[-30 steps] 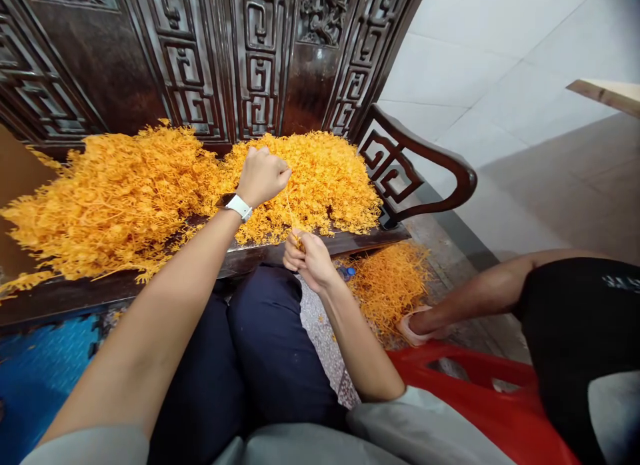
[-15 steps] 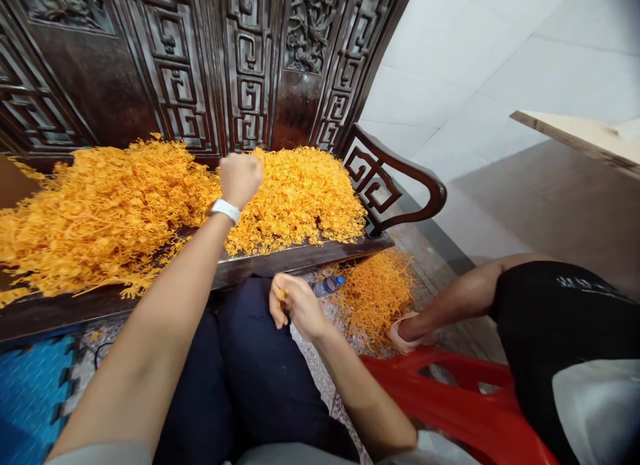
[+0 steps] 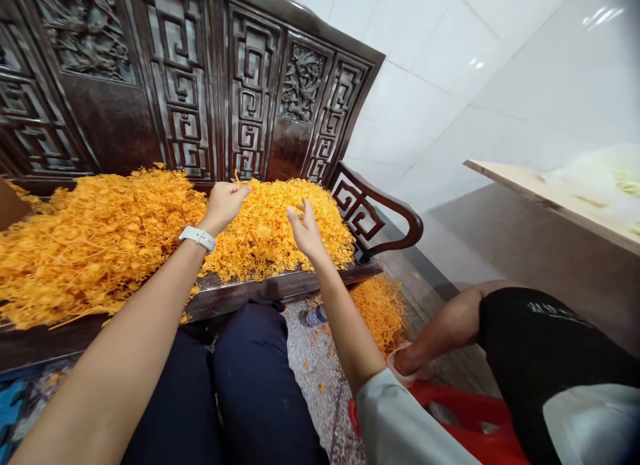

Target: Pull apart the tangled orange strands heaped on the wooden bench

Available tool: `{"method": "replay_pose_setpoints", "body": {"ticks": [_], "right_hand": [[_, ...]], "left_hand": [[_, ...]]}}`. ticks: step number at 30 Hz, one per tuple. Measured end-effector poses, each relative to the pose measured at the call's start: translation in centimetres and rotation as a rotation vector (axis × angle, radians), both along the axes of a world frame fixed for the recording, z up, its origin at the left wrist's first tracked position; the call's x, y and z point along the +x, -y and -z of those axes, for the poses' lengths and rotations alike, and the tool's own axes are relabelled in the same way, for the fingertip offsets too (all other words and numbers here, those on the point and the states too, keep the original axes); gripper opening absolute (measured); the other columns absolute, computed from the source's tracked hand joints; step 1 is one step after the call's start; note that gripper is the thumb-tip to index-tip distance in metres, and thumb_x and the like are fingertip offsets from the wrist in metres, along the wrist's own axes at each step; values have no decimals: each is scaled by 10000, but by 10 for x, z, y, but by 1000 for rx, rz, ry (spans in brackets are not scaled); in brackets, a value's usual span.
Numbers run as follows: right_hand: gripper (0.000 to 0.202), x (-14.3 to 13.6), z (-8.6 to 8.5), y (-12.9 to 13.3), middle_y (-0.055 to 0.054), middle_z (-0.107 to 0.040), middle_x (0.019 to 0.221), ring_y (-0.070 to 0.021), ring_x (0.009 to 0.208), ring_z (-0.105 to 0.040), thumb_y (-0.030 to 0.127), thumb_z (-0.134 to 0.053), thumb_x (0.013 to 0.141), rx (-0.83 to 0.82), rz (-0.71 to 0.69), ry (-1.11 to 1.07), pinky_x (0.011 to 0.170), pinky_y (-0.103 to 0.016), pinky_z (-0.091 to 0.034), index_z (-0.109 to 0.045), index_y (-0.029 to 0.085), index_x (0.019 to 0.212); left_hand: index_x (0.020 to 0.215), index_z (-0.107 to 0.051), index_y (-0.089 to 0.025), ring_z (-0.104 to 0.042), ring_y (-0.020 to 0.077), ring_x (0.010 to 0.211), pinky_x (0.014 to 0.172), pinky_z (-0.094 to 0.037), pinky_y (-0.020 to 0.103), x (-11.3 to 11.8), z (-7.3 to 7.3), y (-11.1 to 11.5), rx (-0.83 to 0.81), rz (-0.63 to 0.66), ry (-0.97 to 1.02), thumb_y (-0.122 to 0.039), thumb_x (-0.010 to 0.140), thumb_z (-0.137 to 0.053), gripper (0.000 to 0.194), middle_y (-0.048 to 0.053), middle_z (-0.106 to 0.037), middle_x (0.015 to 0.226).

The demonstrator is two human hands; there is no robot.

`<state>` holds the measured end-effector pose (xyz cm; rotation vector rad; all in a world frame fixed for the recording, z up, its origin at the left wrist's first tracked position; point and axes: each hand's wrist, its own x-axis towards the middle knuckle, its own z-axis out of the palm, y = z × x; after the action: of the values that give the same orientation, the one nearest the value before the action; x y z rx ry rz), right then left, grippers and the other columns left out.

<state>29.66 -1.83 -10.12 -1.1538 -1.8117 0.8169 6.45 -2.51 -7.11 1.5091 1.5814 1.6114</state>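
Note:
My left hand (image 3: 223, 204), with a pale watch on its wrist, is closed in a pinch above the bench seat. A thin orange plastic sprig (image 3: 237, 176) pokes up at its fingertips. To its right, my right hand (image 3: 307, 230) reaches over a pile of small orange plastic pieces (image 3: 265, 232); its thumb and fingers are apart and hold nothing I can see. A larger heap of orange sprigs with stems (image 3: 95, 232) spreads across the left of the seat.
The dark carved wooden bench (image 3: 240, 288) has a curved armrest (image 3: 400, 208). Below lie orange stems (image 3: 383, 312) and a bottle (image 3: 314, 316). At right are another person's leg (image 3: 445, 325), a red stool (image 3: 465, 412) and a wooden board edge (image 3: 530, 192).
My right hand has risen from near my knee to over the right pile and its fingers have spread. My left hand has shifted slightly left and lower in the view, which has tilted.

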Motion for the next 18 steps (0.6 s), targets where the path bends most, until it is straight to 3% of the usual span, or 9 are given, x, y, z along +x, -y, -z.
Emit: {"method": "replay_pose_setpoints", "body": {"ticks": [2,4,5,7,8,10,12,15,18], "right_hand": [[833,-15,-1,0,-191,-544,1571,-316,1271,-642,812,-506,942,-74,-10,-150,1059,-501,-542,-451,255,1558],[660,-30,1,14,-132,-739,1212,-218,929,-703,778,-612,912,-155,-144,-238,839,-372,-571,-655,224,1267],[570,-36,3,25,-80,-745,959,-169,748,-652,746,-652,908,-209,-218,-282,719,-316,-532,-690,207,1089],[476,-49,7,49,43,-516,589,-102,517,-432,667,-689,929,-415,-348,-452,559,-250,-396,-627,204,833],[455,-54,9,63,87,-373,527,-86,477,-312,613,-694,949,-550,-402,-580,523,-234,-337,-571,212,773],[419,-63,8,92,122,-182,545,-83,491,-124,477,-681,987,-794,-482,-868,495,-214,-271,-463,225,733],[397,-68,0,119,116,-118,588,-100,530,-35,336,-646,1009,-903,-498,-1099,491,-202,-263,-384,232,729],[374,-64,-20,148,100,-110,608,-122,553,-7,247,-579,1038,-896,-419,-1267,494,-197,-270,-355,236,738],[349,-56,-37,159,102,-148,588,-119,556,-14,255,-596,1035,-888,-362,-1271,498,-201,-256,-402,230,745]], "left_hand": [[512,-238,-229,-172,99,538,544,-140,301,4,-4,1,25,29,-12,-319,851,-666,553,-42,-180,540],[501,-248,-219,-179,97,531,535,-130,299,7,-5,2,63,37,-10,-295,871,-659,558,-38,-191,535],[499,-250,-216,-178,94,525,529,-125,296,9,-5,2,78,22,21,-288,879,-659,563,-38,-192,531],[494,-255,-213,-171,85,507,515,-113,285,15,-3,1,71,-41,168,-258,877,-668,565,-44,-185,518],[492,-257,-212,-166,78,496,509,-105,280,19,-2,1,45,-75,267,-228,865,-676,561,-49,-184,511],[487,-258,-210,-158,67,478,498,-90,273,31,-2,0,-29,-113,446,-156,834,-684,552,-59,-186,497],[483,-252,-205,-157,60,471,497,-84,267,45,-6,0,-74,-101,521,-100,821,-678,554,-65,-186,488],[475,-248,-201,-159,59,475,499,-88,261,64,-18,6,-69,-69,511,-75,836,-666,566,-66,-180,482],[463,-262,-202,-165,60,466,496,-101,258,79,-27,14,-85,-33,502,-87,853,-652,564,-65,-188,470]]}}
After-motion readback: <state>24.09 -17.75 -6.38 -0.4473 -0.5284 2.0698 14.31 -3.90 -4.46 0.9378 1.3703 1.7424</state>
